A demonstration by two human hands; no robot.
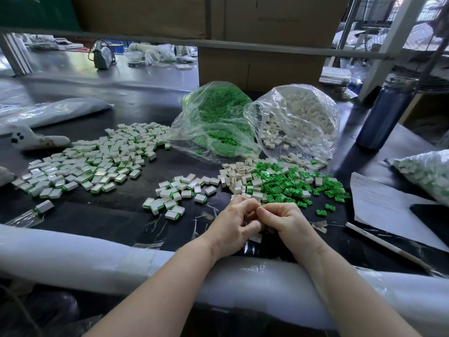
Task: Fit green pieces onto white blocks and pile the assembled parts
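Two bare hands meet at the centre of the view, low on a dark surface [121, 210]. The left hand [234, 223] and right hand [285, 221] press fingertip to fingertip, fingers curled inward around something small. What each grip holds is hidden behind the knuckles; only a sliver of a white block [255, 238] shows below them, toward 6 o'clock.

Just beyond the hands, at 12 to 1 o'clock, lies a loose heap of green pieces [289, 184] mixed with white blocks [237, 176]. At 11 o'clock a small cluster of assembled parts [175, 193] sits near the hands, and farther off at 10 o'clock a much wider pile of assembled parts [97, 156] spreads toward the left edge of the surface. One single part [44, 206] lies alone at 9 o'clock.

Behind the loose heap, two clear bags lie open on their sides: a bag of green pieces [213, 117] and, touching it on the right, a bag of white blocks [298, 115].

Bare dark surface opens between the hands and the near edge, which is covered by a padded white roll [73, 254] under both forearms. At 3 o'clock a sheet of paper [384, 203] and a white rod [379, 244] take up the right side; another bag [427, 171] there is cut off by the frame. A dark blue bottle [386, 113] stands at 2 o'clock. Cardboard boxes [257, 66] wall off the back.
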